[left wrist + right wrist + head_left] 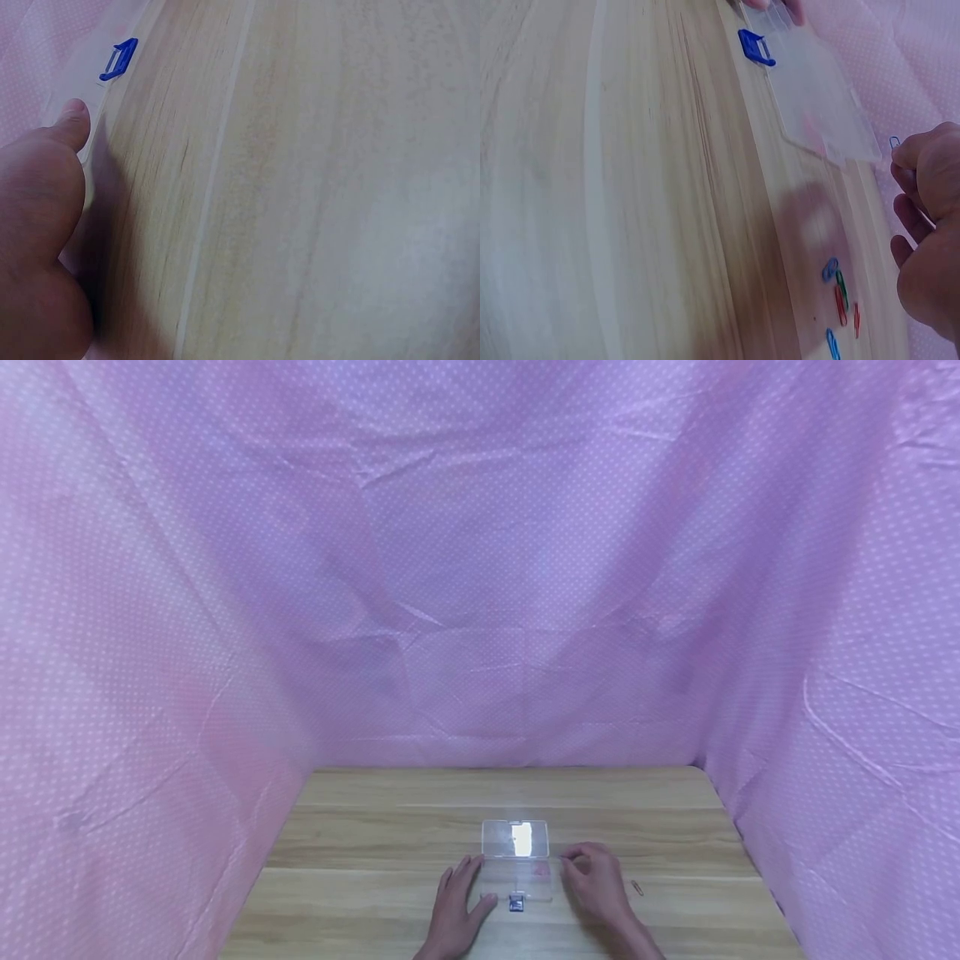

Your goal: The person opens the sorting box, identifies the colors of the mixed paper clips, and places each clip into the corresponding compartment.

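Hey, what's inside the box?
In the box, a pink patch shows at right, too blurred to identify. The left hand partly covers the left edge; anything behind it is hidden.

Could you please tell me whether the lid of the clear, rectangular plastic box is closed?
No, the head view shows the transparent rectangular lid open on the far side of the clear plastic box.

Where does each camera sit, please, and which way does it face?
Head: head-worn, facing forward and down at the table; left hand and right hand show.
Left wrist: worn there, facing table and clear box; left hand shows.
Right wrist: worn there, facing paperclips and clear box; right hand and part of left show.
Wrist views share the blue latch.
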Demonstrator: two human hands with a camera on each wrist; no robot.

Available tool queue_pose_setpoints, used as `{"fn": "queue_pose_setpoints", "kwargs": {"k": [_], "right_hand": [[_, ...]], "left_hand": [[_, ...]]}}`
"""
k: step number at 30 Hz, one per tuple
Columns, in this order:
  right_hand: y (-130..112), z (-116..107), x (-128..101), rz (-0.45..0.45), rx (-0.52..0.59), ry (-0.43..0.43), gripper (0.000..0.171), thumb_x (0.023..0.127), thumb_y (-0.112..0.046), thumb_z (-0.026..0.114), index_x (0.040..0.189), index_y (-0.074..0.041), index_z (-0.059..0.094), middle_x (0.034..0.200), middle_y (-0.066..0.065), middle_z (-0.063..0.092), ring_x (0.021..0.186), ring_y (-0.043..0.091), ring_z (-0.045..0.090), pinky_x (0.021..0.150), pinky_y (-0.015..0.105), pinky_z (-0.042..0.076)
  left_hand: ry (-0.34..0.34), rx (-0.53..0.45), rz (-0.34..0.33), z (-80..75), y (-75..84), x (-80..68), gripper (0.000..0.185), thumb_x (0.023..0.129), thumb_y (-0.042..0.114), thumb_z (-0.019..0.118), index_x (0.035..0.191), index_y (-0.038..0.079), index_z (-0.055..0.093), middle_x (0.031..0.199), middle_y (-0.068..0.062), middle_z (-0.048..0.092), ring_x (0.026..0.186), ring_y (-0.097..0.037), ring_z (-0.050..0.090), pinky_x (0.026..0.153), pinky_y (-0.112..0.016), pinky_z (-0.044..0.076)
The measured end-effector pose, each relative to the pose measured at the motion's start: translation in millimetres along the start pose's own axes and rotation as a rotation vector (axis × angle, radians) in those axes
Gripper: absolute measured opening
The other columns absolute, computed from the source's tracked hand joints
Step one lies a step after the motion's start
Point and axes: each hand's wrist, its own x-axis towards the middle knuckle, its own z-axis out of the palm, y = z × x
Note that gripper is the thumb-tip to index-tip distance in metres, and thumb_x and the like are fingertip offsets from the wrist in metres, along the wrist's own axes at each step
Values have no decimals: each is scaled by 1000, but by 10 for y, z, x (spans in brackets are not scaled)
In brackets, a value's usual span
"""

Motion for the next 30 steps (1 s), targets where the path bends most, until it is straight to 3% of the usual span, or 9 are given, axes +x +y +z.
{"fn": "queue_pose_setpoints", "kwargs": {"k": [14, 21, 30], "right_hand": [[-192, 124, -12, -41, 28, -29, 12, 95, -4, 87, 103, -12, 83, 110, 0, 83, 116, 26, 76, 118, 63, 60], [-226, 209, -4, -54, 22, -42, 12, 94, -5, 88, 102, -12, 83, 104, -6, 82, 112, 21, 76, 115, 54, 64], [-250, 315, 19, -110, 2, -22, 17, 92, -2, 88, 98, -17, 83, 102, -9, 81, 106, 16, 75, 106, 43, 69]], "left_hand": [[-31, -19, -17, -29, 8, 12, 73, 105, 45, 79, 167, 17, 54, 171, -17, 58, 164, -48, 45, 140, -72, 19], [-46, -22, -33, -45, 34, 8, 73, 104, 44, 79, 167, 17, 53, 172, -16, 57, 165, -48, 43, 141, -73, 18], [-13, -2, 11, -10, 0, 10, 71, 105, 45, 79, 166, 16, 55, 169, -16, 60, 163, -47, 47, 138, -69, 18]]}}
